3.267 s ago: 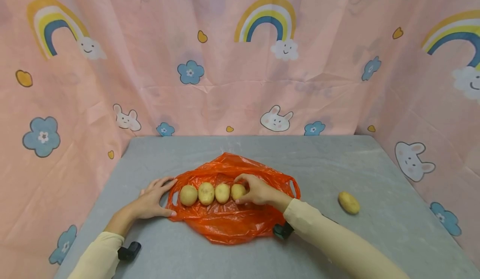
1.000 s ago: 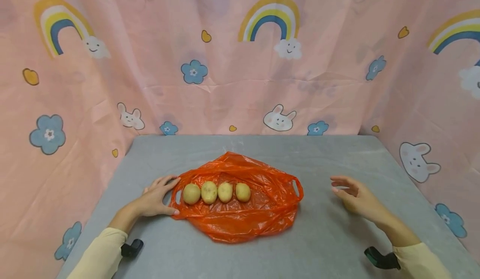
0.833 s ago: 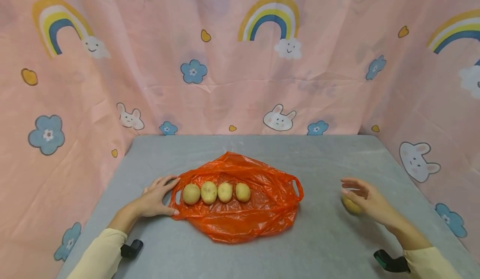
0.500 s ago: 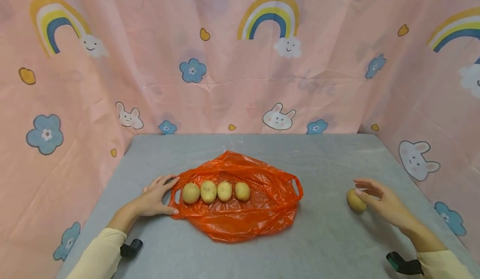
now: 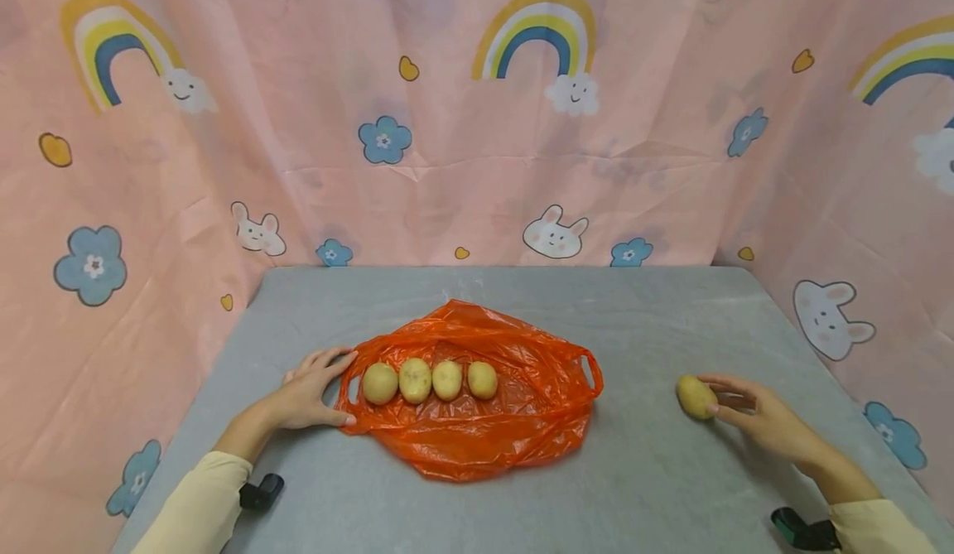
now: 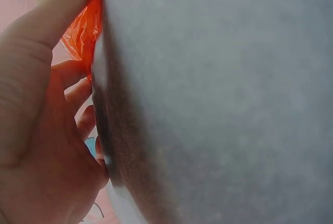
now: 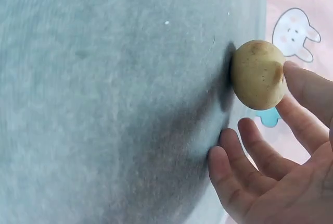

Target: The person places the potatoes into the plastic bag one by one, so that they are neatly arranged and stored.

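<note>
In the head view an orange-red plastic bag (image 5: 484, 450) lies spread flat, a handle loop at each end. Several yellow potatoes (image 5: 415, 381) sit in a row on it. My left hand (image 5: 307, 397) rests at the bag's left end, thumb and fingers spread apart and touching its edge. On the right, a single potato (image 5: 695, 397) lies on the table. My right hand (image 5: 760, 417) is beside it, thumb and index fingertips at its near end. The right wrist view shows the thumb (image 7: 307, 86) touching this potato (image 7: 256, 75), the other fingers spread loosely below.
The grey table (image 5: 626, 322) ends at a pink patterned curtain (image 5: 477, 198) behind and at both sides. Black wrist cameras hang under both sleeves, such as the right one (image 5: 803, 531). Bare tabletop (image 5: 633, 421) separates the bag from the lone potato.
My right hand has gone from the potato row to the lone potato at the right. That potato has shifted slightly left in the last half second. My left hand stays put.
</note>
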`<action>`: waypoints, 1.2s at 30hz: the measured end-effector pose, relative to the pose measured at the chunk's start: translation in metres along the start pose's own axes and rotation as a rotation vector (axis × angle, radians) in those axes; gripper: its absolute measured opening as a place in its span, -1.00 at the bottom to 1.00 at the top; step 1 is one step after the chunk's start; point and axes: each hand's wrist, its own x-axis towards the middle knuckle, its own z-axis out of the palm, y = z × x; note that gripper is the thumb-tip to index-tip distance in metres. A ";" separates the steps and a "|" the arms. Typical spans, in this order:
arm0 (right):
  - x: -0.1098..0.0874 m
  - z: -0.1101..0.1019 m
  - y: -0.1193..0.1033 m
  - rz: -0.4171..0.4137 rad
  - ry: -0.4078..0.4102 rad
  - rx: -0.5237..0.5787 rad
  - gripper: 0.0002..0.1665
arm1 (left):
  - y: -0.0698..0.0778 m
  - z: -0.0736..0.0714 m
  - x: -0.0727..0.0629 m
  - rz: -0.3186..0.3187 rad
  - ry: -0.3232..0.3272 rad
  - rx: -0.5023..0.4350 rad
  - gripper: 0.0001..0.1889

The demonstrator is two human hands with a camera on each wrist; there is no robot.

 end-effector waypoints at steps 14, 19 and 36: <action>0.010 0.005 -0.006 -0.095 0.024 -0.078 -0.37 | -0.002 -0.001 0.001 0.003 -0.001 0.001 0.14; 0.011 0.009 0.001 -0.247 0.056 -0.042 -0.38 | -0.004 0.002 0.001 0.008 0.006 0.003 0.14; 0.011 0.009 -0.011 -0.147 0.008 -0.105 -0.21 | -0.004 0.003 0.001 0.003 0.015 0.020 0.15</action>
